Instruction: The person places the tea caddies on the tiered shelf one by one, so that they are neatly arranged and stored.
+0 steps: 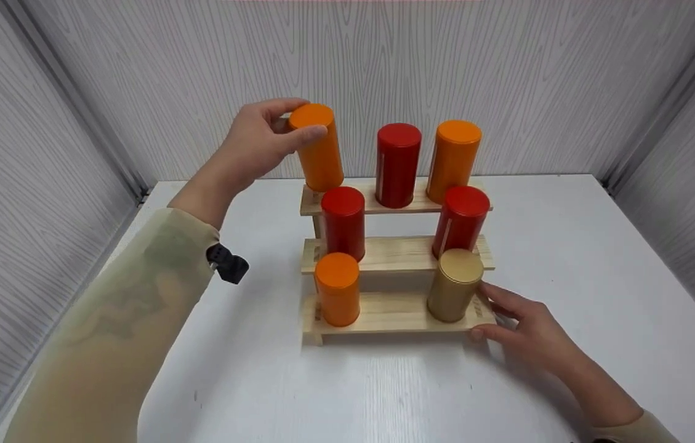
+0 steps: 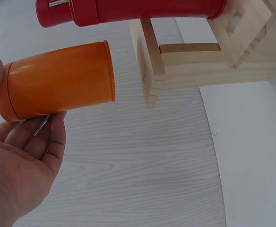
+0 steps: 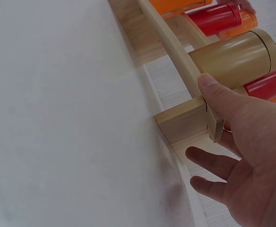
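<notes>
A three-tier wooden stand faces me with canisters on its steps. My left hand grips an orange canister near its lid, at the left end of the top step. In the left wrist view, a gap shows between that orange canister and the stand's end. My right hand holds the right end of the bottom step, beside a gold canister. In the right wrist view its thumb lies on the board's edge, while two fingers stick out loosely below.
On the top step are a red canister and another orange canister. Two red canisters, one at left, stand on the middle step. A small orange canister is bottom left. Grey wood-grain panels enclose the white table.
</notes>
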Demonstrator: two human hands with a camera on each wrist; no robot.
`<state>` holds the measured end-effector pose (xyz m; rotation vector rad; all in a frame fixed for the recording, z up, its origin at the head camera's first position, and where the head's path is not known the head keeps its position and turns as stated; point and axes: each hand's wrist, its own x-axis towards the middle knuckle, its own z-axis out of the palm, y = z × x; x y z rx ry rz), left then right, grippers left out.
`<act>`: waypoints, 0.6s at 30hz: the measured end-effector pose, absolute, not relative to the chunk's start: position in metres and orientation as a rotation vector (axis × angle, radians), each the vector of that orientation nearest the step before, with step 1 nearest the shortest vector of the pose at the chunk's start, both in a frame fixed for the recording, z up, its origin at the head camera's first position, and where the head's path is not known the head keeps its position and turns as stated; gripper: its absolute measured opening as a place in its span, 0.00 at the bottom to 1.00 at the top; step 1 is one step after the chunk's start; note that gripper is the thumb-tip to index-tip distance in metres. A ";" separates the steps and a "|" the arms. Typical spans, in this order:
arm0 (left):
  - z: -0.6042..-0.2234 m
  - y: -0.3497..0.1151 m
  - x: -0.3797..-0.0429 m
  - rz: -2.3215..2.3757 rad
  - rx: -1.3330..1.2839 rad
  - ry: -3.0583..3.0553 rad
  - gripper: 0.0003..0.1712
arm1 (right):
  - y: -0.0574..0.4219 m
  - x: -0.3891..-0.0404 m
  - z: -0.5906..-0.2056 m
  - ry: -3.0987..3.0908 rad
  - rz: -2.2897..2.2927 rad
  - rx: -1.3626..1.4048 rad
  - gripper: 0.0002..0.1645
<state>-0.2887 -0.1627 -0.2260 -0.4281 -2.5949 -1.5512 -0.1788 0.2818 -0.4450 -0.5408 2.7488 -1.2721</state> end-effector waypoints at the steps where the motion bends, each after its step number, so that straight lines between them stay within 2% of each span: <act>1: -0.227 -0.160 -0.289 -1.553 -0.431 -2.599 0.41 | 0.282 -0.178 -0.445 2.749 -1.269 -0.537 0.53; 18: -0.237 -0.142 -0.291 -1.606 -0.528 -2.625 0.39 | 0.280 -0.178 -0.447 2.749 -1.289 -0.594 0.53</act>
